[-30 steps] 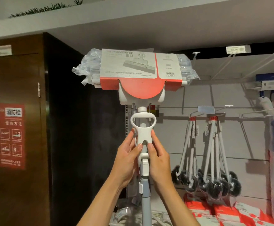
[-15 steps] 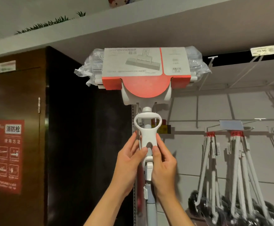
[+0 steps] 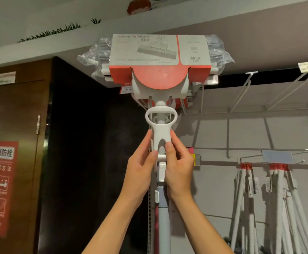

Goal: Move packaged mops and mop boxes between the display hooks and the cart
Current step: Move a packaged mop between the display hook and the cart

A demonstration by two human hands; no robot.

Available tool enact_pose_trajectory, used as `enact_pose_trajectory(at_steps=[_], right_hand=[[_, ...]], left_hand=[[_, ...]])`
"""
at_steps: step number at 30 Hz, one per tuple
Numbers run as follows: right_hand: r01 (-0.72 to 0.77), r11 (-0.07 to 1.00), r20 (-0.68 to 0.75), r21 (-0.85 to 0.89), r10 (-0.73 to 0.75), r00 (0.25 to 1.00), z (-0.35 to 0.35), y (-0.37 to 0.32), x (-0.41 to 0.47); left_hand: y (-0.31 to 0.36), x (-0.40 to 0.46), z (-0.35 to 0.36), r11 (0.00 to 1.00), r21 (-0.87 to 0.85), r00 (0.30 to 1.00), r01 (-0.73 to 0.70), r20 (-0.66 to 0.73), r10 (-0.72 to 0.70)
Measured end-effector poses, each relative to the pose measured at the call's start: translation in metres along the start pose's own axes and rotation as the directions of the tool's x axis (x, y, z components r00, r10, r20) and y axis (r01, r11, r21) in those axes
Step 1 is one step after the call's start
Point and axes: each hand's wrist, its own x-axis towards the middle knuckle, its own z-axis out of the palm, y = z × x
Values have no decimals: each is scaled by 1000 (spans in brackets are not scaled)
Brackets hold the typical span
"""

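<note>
Both hands are holding a packaged mop point(image 3: 159, 57) upright by its white handle point(image 3: 160, 129), the left hand point(image 3: 141, 171) and right hand point(image 3: 178, 167) pinching it from either side, fingers curled. The mop head is riding high, above the hooks point(image 3: 248, 77). Judging by this, hanging it is the step underway; next, its loop needs guiding onto a hook. Compared with a second ago, the mop is being lifted higher.

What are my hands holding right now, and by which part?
Both the left hand and right hand pinch the white packaged sponge mop by its white plastic wringer handle, just below the loop.
</note>
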Motion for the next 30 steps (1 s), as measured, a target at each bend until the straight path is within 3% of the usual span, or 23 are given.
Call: enact_pose_trajectory(at_steps=[8, 17, 30], right_hand=[[-15, 999, -17, -47, 14, 1000, 31, 10, 30], [78, 987, -9, -140, -80, 997, 66, 27, 69], [9, 979, -70, -201, -23, 997, 79, 74, 113]], left_hand=[[-13, 42, -22, 998, -54, 998, 13, 56, -9], [-29, 98, -48, 989, -134, 992, 62, 121, -46], [-84, 150, -54, 961, -256, 985, 107, 157, -68]])
